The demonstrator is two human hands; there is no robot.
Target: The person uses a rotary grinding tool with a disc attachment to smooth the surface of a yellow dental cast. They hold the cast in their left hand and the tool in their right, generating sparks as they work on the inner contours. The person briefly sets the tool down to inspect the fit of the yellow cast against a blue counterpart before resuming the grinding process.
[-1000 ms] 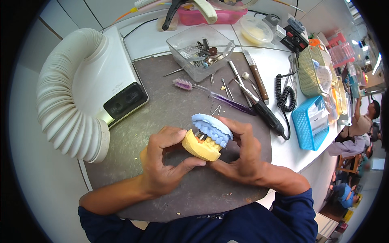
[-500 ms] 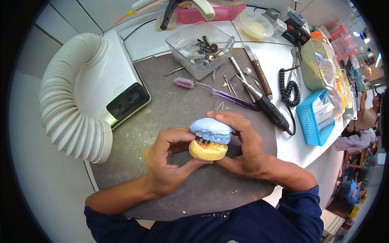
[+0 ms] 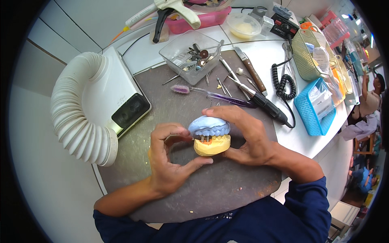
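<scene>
Blue plaster dental cast (image 3: 208,124) sits over a yellow plaster dental cast (image 3: 212,147), above the dark brown mat (image 3: 239,178). The right hand (image 3: 253,137), half open, clasps both; the left hand (image 3: 168,156) curls alongside, its grip unclear. Probably light, stiff, brittle: best held by the thick bases, off the small grey posts (image 3: 208,138).

From the dental model (image 3: 211,141), gray mat (image 3: 214,186) is lying bare toward 6 o'clock, giving a hand passage; another lane is running toward 10, ending at the white machine (image 3: 113,87). The left hand (image 3: 168,158) is blocking 8, the right hand (image 3: 253,137) 3. A purple toothbrush (image 3: 214,95) is lying across 12, a clear tub (image 3: 193,72) behind it; a black handpiece (image 3: 268,107) is obstructing 2.
</scene>
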